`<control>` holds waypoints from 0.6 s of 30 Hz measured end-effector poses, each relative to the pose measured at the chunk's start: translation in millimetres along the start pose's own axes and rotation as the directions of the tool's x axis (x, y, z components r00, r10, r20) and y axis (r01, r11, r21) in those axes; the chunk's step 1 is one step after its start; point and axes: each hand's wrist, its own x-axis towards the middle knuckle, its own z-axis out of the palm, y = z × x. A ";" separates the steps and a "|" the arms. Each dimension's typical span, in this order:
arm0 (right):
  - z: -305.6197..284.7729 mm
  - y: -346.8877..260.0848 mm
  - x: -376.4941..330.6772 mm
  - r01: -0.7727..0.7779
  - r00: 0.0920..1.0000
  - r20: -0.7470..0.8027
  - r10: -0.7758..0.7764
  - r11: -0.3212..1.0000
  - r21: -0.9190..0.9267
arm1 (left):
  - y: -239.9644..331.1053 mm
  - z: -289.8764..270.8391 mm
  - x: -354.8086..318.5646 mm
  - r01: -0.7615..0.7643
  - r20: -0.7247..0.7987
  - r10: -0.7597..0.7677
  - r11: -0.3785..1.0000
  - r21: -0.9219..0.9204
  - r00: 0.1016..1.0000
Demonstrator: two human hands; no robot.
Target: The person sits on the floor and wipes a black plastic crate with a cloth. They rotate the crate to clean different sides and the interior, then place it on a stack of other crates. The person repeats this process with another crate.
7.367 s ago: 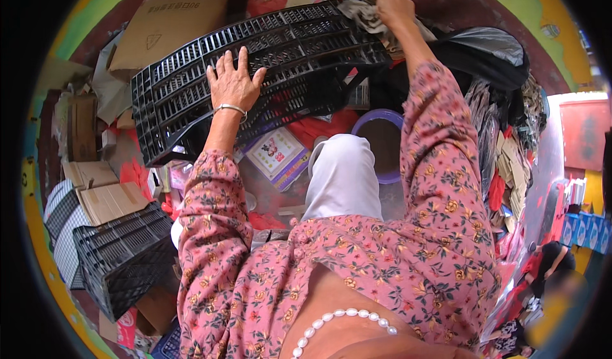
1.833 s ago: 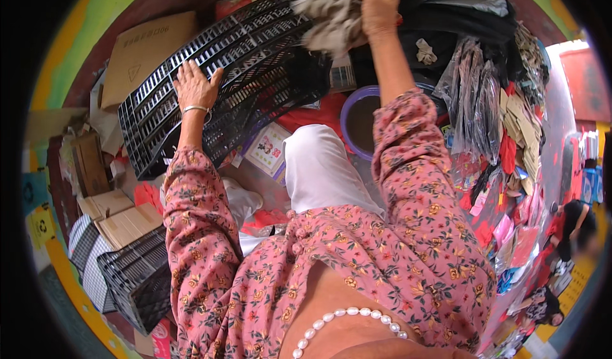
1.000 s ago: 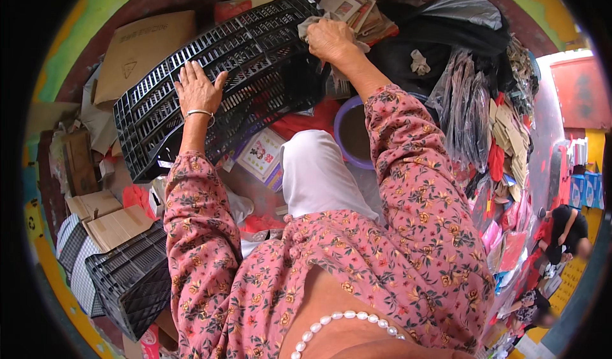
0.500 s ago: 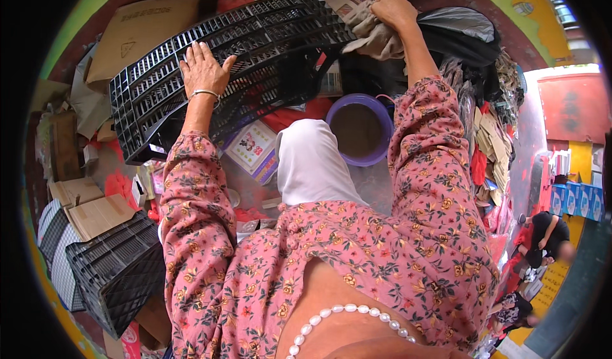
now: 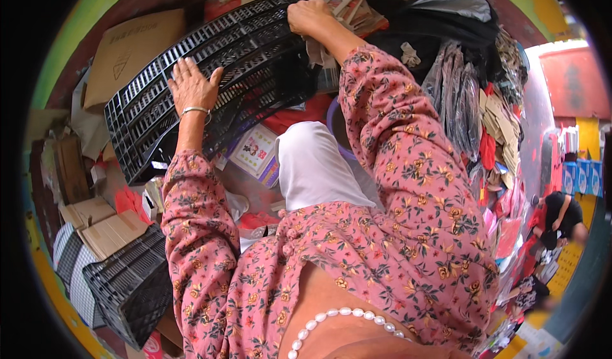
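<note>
A large black slatted plastic crate (image 5: pixel 245 47) lies tilted on its side across the upper left. On its slats rests my left hand (image 5: pixel 194 93), fingers stretched out and flat against the plastic. At the crate's upper right end, my right hand (image 5: pixel 311 18) is closed on a greyish-beige cloth (image 5: pixel 320 54), part of which hangs out below the fist. The rest of the cloth is hidden by the hand. My right sleeve covers most of a purple bucket (image 5: pixel 331 121), whose left rim still shows.
Cardboard boxes (image 5: pixel 137 47) stand behind the crate. Another black crate (image 5: pixel 131 282) and opened cartons (image 5: pixel 115 231) sit at lower left. A purple-edged printed box (image 5: pixel 254 152) lies below the large crate. Plastic-wrapped bundles (image 5: pixel 454 94) fill the right. Two people are far right, one in black (image 5: pixel 562 215).
My right hand has moved left with the cloth, from beyond the crate's right end onto it. The sleeve now hides most of the bucket. My left hand stays flat on the crate.
</note>
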 end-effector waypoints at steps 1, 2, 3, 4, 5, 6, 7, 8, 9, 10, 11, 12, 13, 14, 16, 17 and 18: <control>-21.1 4.6 -0.8 0.033 0.997 0.078 -0.031 0.999 -0.032 | -1.4 -0.4 -0.4 -0.010 -0.005 0.010 1.000 -0.009 1.000; -35.8 11.5 -3.3 0.066 0.986 0.156 -0.056 0.996 -0.061 | 0.8 -0.6 0.7 -0.021 -0.010 0.021 1.000 -0.018 1.000; -43.0 38.2 -2.0 -0.019 0.972 0.234 0.036 0.997 -0.072 | 6.4 -2.6 4.5 -0.032 -0.014 0.032 0.999 -0.011 0.999; -46.6 55.2 -12.4 -0.090 0.988 0.128 0.091 0.996 -0.012 | 0.8 1.0 2.9 -0.017 -0.012 0.017 1.000 -0.011 1.000; -43.5 79.1 -21.6 -0.240 0.969 -0.044 0.243 0.968 0.066 | -1.0 2.0 2.7 -0.006 -0.013 0.006 1.000 -0.001 1.000; -43.6 106.4 -26.6 -0.304 0.949 -0.069 0.306 0.952 0.034 | -3.3 1.7 3.7 0.007 -0.016 -0.007 1.000 0.009 1.000; -49.9 119.6 -42.6 -0.381 0.887 -0.271 0.373 0.924 0.027 | -3.8 2.4 5.1 0.009 -0.014 -0.009 1.000 0.013 1.000; -44.0 152.7 -52.6 -0.319 0.928 -0.177 0.327 0.945 0.073 | 0.0 3.3 6.5 -0.002 -0.011 0.002 1.000 0.010 1.000; -43.6 152.6 -61.6 -0.302 0.916 -0.250 0.314 0.949 0.087 | -0.3 4.6 8.1 -0.005 -0.003 0.005 1.000 0.013 1.000; -44.4 146.3 -71.5 -0.277 0.899 -0.323 0.297 0.955 0.107 | -3.7 4.9 8.9 0.002 -0.002 -0.002 1.000 0.019 1.000; -43.5 134.5 -77.5 -0.253 0.921 -0.279 0.272 0.962 0.103 | -6.7 5.4 7.8 0.005 0.008 -0.005 1.000 0.020 1.000; -46.5 121.5 -82.3 -0.242 0.937 -0.237 0.258 0.966 0.093 | -4.1 5.3 9.0 -0.005 0.013 0.004 1.000 0.013 1.000; -32.4 113.3 -79.9 -0.240 0.943 -0.215 0.253 0.967 0.083 | -3.8 4.5 8.0 -0.007 0.006 0.007 1.000 0.012 1.000; -11.5 107.5 -75.5 -0.157 0.935 -0.304 0.181 0.982 0.100 | -3.9 2.7 8.3 -0.009 0.003 0.009 1.000 0.021 1.000; 5.5 85.6 -70.1 -0.084 0.985 -0.145 0.099 0.991 0.102 | -1.8 1.9 7.9 -0.019 0.006 0.019 0.999 0.026 1.000; 18.6 75.8 -69.1 -0.068 0.968 -0.235 0.088 0.994 0.089 | 0.3 3.5 8.6 -0.026 -0.002 0.026 0.999 0.025 1.000; 27.1 65.4 -68.1 -0.045 0.944 -0.323 0.067 0.996 0.076 | -1.2 3.4 7.7 -0.025 0.003 0.025 0.999 0.027 1.000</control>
